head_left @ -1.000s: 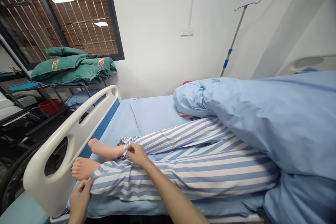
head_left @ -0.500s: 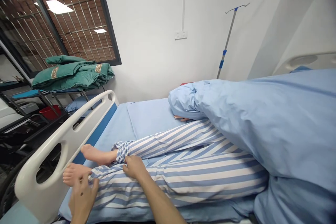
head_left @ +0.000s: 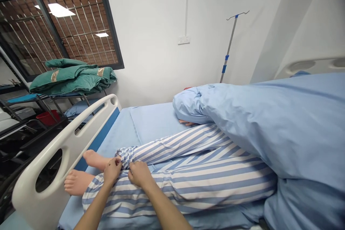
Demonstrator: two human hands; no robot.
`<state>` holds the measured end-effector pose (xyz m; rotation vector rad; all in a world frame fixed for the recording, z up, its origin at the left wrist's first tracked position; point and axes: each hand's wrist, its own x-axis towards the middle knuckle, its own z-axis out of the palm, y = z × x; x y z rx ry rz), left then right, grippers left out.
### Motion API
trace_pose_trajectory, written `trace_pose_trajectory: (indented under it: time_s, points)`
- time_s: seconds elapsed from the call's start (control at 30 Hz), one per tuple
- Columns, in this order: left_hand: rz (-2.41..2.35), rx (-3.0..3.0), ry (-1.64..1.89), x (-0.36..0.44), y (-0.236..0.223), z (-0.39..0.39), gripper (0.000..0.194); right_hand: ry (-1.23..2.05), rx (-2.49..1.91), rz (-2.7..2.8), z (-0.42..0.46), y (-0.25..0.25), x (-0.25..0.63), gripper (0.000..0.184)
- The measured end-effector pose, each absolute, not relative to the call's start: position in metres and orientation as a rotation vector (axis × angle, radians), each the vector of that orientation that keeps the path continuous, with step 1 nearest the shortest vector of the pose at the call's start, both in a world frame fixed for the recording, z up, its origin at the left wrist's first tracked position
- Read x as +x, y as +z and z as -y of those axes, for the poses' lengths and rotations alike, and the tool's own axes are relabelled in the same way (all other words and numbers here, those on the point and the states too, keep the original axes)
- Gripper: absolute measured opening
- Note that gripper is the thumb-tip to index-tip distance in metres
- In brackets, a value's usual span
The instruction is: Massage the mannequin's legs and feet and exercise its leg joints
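Blue-and-white striped trousers (head_left: 205, 174) cover the legs of a figure lying on the bed, whose bare feet (head_left: 77, 182) point left. The far leg's cuff (head_left: 125, 155) is gathered in bunched folds at the ankle. My left hand (head_left: 112, 170) is closed at this cuff, thumb and fingers pinching its edge beside the far ankle. Just to the right, my right hand (head_left: 139, 173) has its fingers curled on the trouser fabric at the inner side of the far leg; its fingertips are partly hidden. The near leg's cuff lies loose around the near ankle.
A white bed end board (head_left: 71, 140) stands beyond the feet. A folded blue quilt (head_left: 242, 111) covers the upper legs and body; a figure's fingers (head_left: 185, 122) show under its edge. An IV pole (head_left: 229, 48) stands behind the bed, green bedding (head_left: 72, 77) under the window.
My left hand has left the near leg's cuff and moved up and right to the far cuff. My right hand has shifted slightly along the fabric. The view has turned a little.
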<state>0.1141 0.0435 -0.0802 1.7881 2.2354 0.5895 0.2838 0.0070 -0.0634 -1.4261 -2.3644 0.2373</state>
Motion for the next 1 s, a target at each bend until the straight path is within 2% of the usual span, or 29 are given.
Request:
trace_pose_trajectory:
  time_s: [0.2,0.4,0.53,0.67,0.77,0.83,1.0]
  points:
    - [-2.542,1.673,0.533,0.072,-0.045,-0.019,0.03,0.223,-1.424,2.366,-0.008,-0.066,0.283,0.023]
    - [-2.739,2.182,0.45,0.057,-0.03,-0.004,0.032,0.252,-1.445,2.354,-0.008,-0.066,0.284,0.023]
    - [-2.325,2.362,0.737,0.075,-0.037,-0.016,0.03,0.279,-1.455,2.345,-0.009,-0.066,0.284,0.023]
    - [-1.943,2.116,1.017,0.104,-0.041,-0.044,0.024,0.337,-1.441,2.299,-0.012,-0.067,0.284,0.021]
    - [-1.871,1.947,1.074,0.117,-0.046,-0.069,0.033,0.363,-1.392,2.26,-0.014,-0.069,0.285,0.017]
    - [-1.985,1.936,1.017,0.12,-0.055,-0.083,0.038,0.387,-1.377,2.243,-0.016,-0.071,0.286,0.015]
    - [-2.425,2.209,0.599,0.119,-0.087,-0.092,0.032,0.544,-1.4,2.189,-0.023,-0.076,0.284,0.013]
